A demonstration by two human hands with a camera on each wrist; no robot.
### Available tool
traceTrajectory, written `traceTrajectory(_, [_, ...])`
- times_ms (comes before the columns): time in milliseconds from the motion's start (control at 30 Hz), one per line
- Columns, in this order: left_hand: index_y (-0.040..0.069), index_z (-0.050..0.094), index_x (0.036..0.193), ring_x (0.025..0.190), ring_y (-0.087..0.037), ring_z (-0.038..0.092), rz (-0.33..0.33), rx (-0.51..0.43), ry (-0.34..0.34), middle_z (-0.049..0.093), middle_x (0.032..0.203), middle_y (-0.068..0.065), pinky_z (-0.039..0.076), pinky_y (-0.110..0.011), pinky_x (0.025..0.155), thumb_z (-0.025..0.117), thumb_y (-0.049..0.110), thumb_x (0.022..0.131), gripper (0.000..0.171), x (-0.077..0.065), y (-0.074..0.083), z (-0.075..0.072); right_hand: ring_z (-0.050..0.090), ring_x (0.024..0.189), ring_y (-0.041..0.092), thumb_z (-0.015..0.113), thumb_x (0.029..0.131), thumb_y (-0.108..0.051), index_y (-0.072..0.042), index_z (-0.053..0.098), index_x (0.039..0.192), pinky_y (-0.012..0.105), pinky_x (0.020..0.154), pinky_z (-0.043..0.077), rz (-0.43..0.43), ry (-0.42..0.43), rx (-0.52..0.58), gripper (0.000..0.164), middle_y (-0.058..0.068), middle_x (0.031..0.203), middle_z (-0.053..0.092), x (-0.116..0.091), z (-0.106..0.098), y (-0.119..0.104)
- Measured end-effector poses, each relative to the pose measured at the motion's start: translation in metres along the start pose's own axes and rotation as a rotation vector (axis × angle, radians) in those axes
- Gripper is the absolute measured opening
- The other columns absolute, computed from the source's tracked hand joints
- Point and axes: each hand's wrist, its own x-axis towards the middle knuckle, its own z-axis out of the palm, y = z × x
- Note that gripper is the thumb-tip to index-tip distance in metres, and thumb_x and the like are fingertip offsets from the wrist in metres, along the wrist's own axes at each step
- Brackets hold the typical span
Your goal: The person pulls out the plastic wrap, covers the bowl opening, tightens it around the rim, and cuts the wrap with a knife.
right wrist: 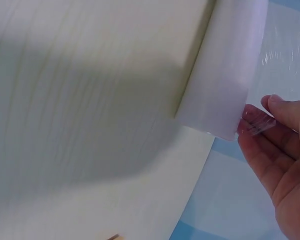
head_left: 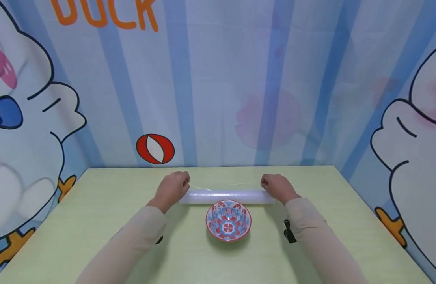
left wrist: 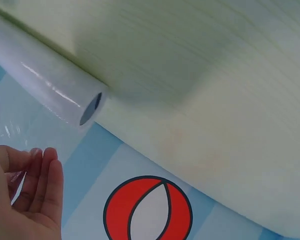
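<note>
A roll of cling film (head_left: 226,197) lies crosswise on the table behind a patterned bowl (head_left: 228,221). My left hand (head_left: 172,188) is raised by the roll's left end, thumb against fingertips, pinching the sheet's clear edge. By the right end, my right hand (head_left: 279,187) holds the other corner; in the right wrist view the film's loose corner (right wrist: 260,123) lies between thumb and fingers. The clear film is stretched between both hands, faintly visible beyond the roll. The hollow end of the core (left wrist: 91,109) shows in the left wrist view. The bowl stands upright, red, blue and white inside.
The pale yellow-green table (head_left: 108,213) ends at a striped blue curtain (head_left: 221,86) just behind the roll. Printed cartoon ducks flank the table on both sides. A red and white ball (head_left: 155,149) is printed on the curtain.
</note>
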Motion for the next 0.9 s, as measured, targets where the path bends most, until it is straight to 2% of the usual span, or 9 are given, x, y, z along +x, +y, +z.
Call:
traceTrajectory(167, [0.011, 0.063, 0.090, 0.067, -0.015, 0.052, -0.106, -0.088, 0.000, 0.062, 0.076, -0.002, 0.051, -0.028, 0.066, 0.059, 0.016, 0.086, 0.008, 0.003, 0.002, 0.001, 0.059, 0.077, 0.021, 0.050, 0.093, -0.010, -0.005, 0.067, 0.096, 0.036, 0.071, 0.049, 0.009, -0.010, 0.027, 0.019, 0.007, 0.087, 0.066, -0.002, -0.003, 0.001])
traceTrajectory(233, [0.010, 0.063, 0.090, 0.067, -0.016, 0.053, -0.127, -0.130, 0.014, 0.062, 0.076, -0.003, 0.051, -0.028, 0.066, 0.058, 0.016, 0.086, 0.009, 0.002, 0.002, 0.000, 0.062, 0.082, 0.023, 0.052, 0.092, -0.012, -0.005, 0.068, 0.099, 0.039, 0.076, 0.050, 0.010, -0.027, 0.037, 0.019, 0.008, 0.091, 0.068, -0.002, -0.005, 0.002])
traceTrajectory(333, [0.010, 0.063, 0.091, 0.069, -0.017, 0.054, -0.150, -0.196, 0.038, 0.064, 0.079, -0.004, 0.051, -0.028, 0.067, 0.056, 0.017, 0.087, 0.011, 0.002, 0.002, -0.001, 0.061, 0.081, 0.022, 0.055, 0.091, -0.013, -0.005, 0.068, 0.099, 0.038, 0.074, 0.050, 0.000, -0.052, 0.039, 0.017, 0.008, 0.091, 0.068, -0.001, -0.008, 0.004])
traceTrajectory(533, [0.009, 0.063, 0.092, 0.071, -0.017, 0.054, -0.129, -0.255, 0.063, 0.064, 0.081, -0.004, 0.051, -0.030, 0.069, 0.051, 0.017, 0.089, 0.015, 0.004, 0.002, -0.002, 0.060, 0.079, 0.021, 0.054, 0.091, -0.014, -0.005, 0.068, 0.097, 0.037, 0.072, 0.049, -0.010, -0.067, 0.046, 0.017, 0.009, 0.091, 0.068, -0.001, -0.016, 0.007])
traceTrajectory(700, [0.007, 0.064, 0.094, 0.071, -0.018, 0.055, -0.097, -0.224, 0.059, 0.066, 0.084, -0.006, 0.052, -0.032, 0.071, 0.051, 0.014, 0.089, 0.015, 0.002, -0.001, -0.007, 0.061, 0.085, 0.022, 0.053, 0.092, -0.015, -0.005, 0.067, 0.099, 0.038, 0.076, 0.050, -0.002, -0.089, 0.054, 0.019, 0.009, 0.093, 0.067, -0.001, -0.020, 0.006])
traceTrajectory(900, [0.005, 0.067, 0.098, 0.080, -0.021, 0.061, -0.033, -0.165, 0.073, 0.069, 0.092, -0.009, 0.054, -0.036, 0.078, 0.052, 0.012, 0.090, 0.019, 0.001, -0.004, -0.014, 0.061, 0.084, 0.022, 0.051, 0.093, -0.015, -0.005, 0.066, 0.100, 0.038, 0.076, 0.049, -0.008, -0.096, 0.059, 0.019, 0.008, 0.092, 0.066, -0.004, -0.029, 0.004])
